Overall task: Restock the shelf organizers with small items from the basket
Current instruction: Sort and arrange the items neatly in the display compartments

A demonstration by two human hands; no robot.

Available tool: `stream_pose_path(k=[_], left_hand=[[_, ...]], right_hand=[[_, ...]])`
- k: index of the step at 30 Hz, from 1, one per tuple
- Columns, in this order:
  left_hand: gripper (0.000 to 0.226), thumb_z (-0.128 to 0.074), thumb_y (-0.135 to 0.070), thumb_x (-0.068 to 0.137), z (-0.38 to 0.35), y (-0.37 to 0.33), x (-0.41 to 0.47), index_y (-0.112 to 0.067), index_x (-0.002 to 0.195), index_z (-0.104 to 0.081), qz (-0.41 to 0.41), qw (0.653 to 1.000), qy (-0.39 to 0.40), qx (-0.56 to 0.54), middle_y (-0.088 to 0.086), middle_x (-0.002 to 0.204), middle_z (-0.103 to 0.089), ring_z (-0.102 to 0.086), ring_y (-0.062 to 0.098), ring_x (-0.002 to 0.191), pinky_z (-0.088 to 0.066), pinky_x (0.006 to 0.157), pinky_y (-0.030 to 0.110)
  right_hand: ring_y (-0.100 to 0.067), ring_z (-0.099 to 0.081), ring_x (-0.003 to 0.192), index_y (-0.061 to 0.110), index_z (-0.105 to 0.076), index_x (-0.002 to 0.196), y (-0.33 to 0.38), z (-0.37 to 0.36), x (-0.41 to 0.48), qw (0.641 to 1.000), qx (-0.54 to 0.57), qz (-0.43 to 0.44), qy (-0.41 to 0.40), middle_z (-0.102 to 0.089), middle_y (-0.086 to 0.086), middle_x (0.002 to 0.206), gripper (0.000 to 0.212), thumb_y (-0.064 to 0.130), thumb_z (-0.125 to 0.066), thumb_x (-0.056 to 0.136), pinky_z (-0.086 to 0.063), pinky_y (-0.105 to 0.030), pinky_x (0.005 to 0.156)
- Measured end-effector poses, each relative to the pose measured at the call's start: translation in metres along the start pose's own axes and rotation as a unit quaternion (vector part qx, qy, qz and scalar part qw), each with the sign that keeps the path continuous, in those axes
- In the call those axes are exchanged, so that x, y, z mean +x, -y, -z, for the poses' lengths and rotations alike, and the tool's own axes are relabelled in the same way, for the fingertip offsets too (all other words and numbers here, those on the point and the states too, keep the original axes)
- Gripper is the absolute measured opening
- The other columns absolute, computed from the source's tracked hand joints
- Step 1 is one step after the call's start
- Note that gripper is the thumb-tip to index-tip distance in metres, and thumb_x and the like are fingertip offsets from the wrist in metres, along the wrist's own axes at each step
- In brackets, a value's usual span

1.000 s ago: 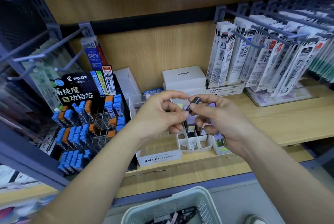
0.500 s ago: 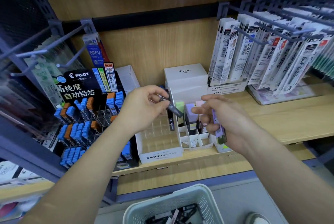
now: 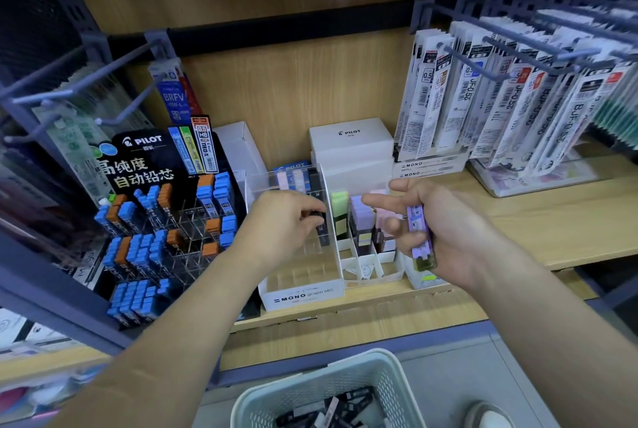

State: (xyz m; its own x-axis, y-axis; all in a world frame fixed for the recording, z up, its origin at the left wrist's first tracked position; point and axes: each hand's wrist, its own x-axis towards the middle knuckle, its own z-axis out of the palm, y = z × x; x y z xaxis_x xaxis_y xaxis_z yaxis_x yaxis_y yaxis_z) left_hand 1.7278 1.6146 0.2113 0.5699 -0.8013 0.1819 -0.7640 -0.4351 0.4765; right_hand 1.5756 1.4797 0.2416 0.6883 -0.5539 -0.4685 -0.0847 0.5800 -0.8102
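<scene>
Left hand (image 3: 281, 225) at centre pinching black case (image 3: 321, 228) in clear organizer (image 3: 303, 294), right hand (image 3: 448, 237) gripping purple case (image 3: 419, 237), basket (image 3: 392, 377) at bottom

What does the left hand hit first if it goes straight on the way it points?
Likely the clear MONO organizer: the left hand pinches a black case over its right-hand slots. Depth is unclear.

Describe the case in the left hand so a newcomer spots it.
On the wooden shelf, just right of the black PILOT display, stands a clear MONO organizer. The left hand pinches a slim case against its right wall. It is black; the cases in the tray beside it are green, purple and pink.
</scene>
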Motion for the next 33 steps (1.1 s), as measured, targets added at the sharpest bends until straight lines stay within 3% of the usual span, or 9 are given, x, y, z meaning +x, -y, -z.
stream_pose_path(k=[3,7,13,17,24,26,28,30,33], left_hand=[[0.019,-0.062,-0.019,0.091,-0.007,0.004,0.001,-0.02,0.106,-0.074,-0.037,0.999,0.016,0.017,0.001,0.101,-0.073,-0.063,0.018,0.097,-0.048,0.087,0.03],[0.018,-0.063,-0.017,0.09,-0.012,0.004,0.002,-0.02,0.104,-0.073,-0.068,0.997,-0.009,0.041,0.002,0.097,-0.073,-0.064,0.02,0.094,-0.05,0.084,0.034],[0.019,-0.061,-0.02,0.091,-0.017,0.009,0.003,-0.023,0.107,-0.072,-0.081,0.994,-0.027,0.061,0.002,0.097,-0.072,-0.065,0.022,0.094,-0.052,0.083,0.038],[0.019,-0.061,-0.018,0.092,-0.013,0.008,0.004,-0.022,0.106,-0.073,-0.071,0.996,-0.029,0.036,-0.004,0.102,-0.073,-0.065,0.015,0.098,-0.05,0.088,0.032],[0.023,-0.057,-0.015,0.094,-0.007,0.007,0.008,-0.023,0.11,-0.072,-0.022,0.999,0.01,0.026,-0.005,0.105,-0.072,-0.063,0.013,0.098,-0.043,0.083,0.019],[0.026,-0.054,-0.017,0.096,-0.006,0.005,0.007,-0.028,0.113,-0.07,-0.009,0.999,0.029,0.028,-0.01,0.097,-0.071,-0.06,0.007,0.086,-0.039,0.074,0.013],[0.026,-0.052,-0.019,0.097,-0.002,-0.001,0.006,-0.029,0.114,-0.069,0.021,0.999,0.024,-0.029,-0.017,0.076,-0.065,-0.057,0.004,0.071,-0.041,0.067,0.009],[0.025,-0.05,-0.02,0.098,0.006,-0.01,0.006,-0.022,0.113,-0.069,0.085,0.98,0.005,-0.181,-0.008,0.069,-0.065,-0.062,0.009,0.064,-0.051,0.066,0.019],[0.026,-0.051,-0.028,0.097,0.021,-0.031,0.002,-0.012,0.107,-0.068,0.151,0.897,0.052,-0.412,0.017,0.084,-0.069,-0.066,0.017,0.062,-0.055,0.061,0.024]], right_hand=[[-0.014,-0.04,0.047,0.005,-0.054,0.102,0.0,-0.002,-0.001,1.0,-0.004,-0.009,0.003,-0.075,-0.017,0.093,0.017,0.01,-0.043,0.091,-0.027,-0.017,0.032],[-0.014,-0.049,0.059,0.0,-0.063,0.11,-0.002,-0.002,-0.002,1.0,-0.02,0.008,0.016,-0.076,-0.011,0.095,0.031,0.013,-0.04,0.093,-0.04,-0.019,0.049],[-0.01,-0.05,0.045,0.004,-0.067,0.106,0.0,-0.003,-0.002,0.997,-0.057,0.04,-0.016,-0.076,-0.01,0.085,0.03,0.01,-0.039,0.097,-0.042,-0.019,0.047],[-0.015,-0.057,0.051,0.0,-0.064,0.107,0.001,-0.001,-0.003,0.997,-0.052,0.061,0.012,-0.075,-0.012,0.08,0.023,0.007,-0.043,0.1,-0.036,-0.018,0.044],[-0.02,-0.067,0.074,-0.003,-0.065,0.108,-0.001,0.005,-0.004,0.992,-0.066,0.089,0.056,-0.072,-0.018,0.098,0.018,-0.003,-0.056,0.092,-0.057,-0.021,0.065],[-0.02,-0.071,0.077,-0.004,-0.065,0.109,-0.002,0.007,-0.004,0.991,-0.081,0.089,0.062,-0.073,-0.018,0.1,0.021,-0.006,-0.058,0.09,-0.058,-0.021,0.067],[-0.02,-0.072,0.077,-0.006,-0.064,0.11,-0.003,0.007,-0.005,0.991,-0.084,0.09,0.06,-0.073,-0.018,0.102,0.022,-0.009,-0.058,0.089,-0.058,-0.021,0.067],[-0.021,-0.072,0.076,-0.005,-0.064,0.107,-0.002,0.007,-0.006,0.991,-0.077,0.095,0.049,-0.073,-0.018,0.102,0.02,-0.01,-0.058,0.088,-0.059,-0.022,0.067],[-0.021,-0.072,0.068,-0.002,-0.062,0.099,-0.003,0.005,-0.007,0.992,-0.059,0.109,0.032,-0.072,-0.019,0.097,0.016,-0.012,-0.059,0.087,-0.06,-0.024,0.067]])
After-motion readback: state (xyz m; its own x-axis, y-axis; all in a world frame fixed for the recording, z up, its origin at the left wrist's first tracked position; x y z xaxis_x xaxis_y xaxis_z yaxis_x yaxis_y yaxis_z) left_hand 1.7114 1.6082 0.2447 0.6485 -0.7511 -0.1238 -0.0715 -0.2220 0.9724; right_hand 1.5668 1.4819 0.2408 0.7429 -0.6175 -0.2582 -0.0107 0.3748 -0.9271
